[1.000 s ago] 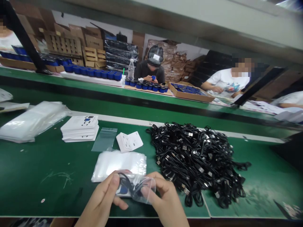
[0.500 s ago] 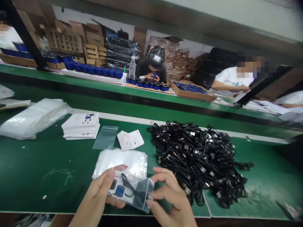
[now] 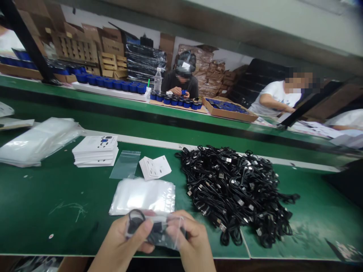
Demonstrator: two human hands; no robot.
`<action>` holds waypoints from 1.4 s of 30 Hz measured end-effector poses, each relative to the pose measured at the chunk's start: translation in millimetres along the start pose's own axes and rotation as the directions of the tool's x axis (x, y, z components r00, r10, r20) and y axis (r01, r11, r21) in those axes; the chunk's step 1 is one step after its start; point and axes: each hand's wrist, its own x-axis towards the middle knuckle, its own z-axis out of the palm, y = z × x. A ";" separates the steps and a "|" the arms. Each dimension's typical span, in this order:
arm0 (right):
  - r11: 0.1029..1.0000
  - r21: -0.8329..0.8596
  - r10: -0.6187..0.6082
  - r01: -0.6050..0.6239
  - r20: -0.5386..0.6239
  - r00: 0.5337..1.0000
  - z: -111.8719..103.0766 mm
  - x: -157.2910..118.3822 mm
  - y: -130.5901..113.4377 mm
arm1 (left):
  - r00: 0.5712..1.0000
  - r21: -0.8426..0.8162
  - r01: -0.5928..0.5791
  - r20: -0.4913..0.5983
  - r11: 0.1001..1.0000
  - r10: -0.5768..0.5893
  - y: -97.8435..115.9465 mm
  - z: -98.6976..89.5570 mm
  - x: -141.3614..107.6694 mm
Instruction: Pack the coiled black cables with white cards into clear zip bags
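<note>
A clear zip bag (image 3: 163, 241) with a coiled black cable inside is held near the table's front edge. My left hand (image 3: 124, 236) grips its left end, thumb on top. Around the right end are the closed fingers of my right hand (image 3: 191, 236). Just beyond the hands lies a stack of clear bags (image 3: 141, 194). Behind it are a single flat bag (image 3: 125, 164) and a fanned stack of small white cards (image 3: 159, 167). To the right spreads a large heap of black cables (image 3: 235, 189). A stack of printed leaflets (image 3: 95, 151) sits at the left.
Larger plastic bags (image 3: 42, 141) lie at the far left of the green table (image 3: 93, 230). A raised shelf across the back carries blue items (image 3: 113, 84), a bottle (image 3: 158, 80) and an open carton (image 3: 232, 113). Several people are behind it.
My right hand has moved left and closed round the bag's right part. The bag has tilted, and the cable loop now shows at its left end.
</note>
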 end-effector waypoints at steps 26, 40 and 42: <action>0.964 -0.253 -0.064 0.086 0.092 0.994 -13.1 13.0 -30.3 | 0.954 0.385 -0.288 0.191 0.877 0.229 2.9 -25.2 14.5; 0.985 -0.152 -0.081 0.085 0.033 0.996 -2.8 12.6 -18.0 | 0.930 0.376 -0.364 0.101 0.852 0.353 7.0 -16.2 9.1; 0.992 -0.103 -0.073 0.073 -0.001 0.997 4.3 11.7 -13.7 | 0.949 0.320 -0.315 0.089 0.894 0.303 4.7 -13.0 9.1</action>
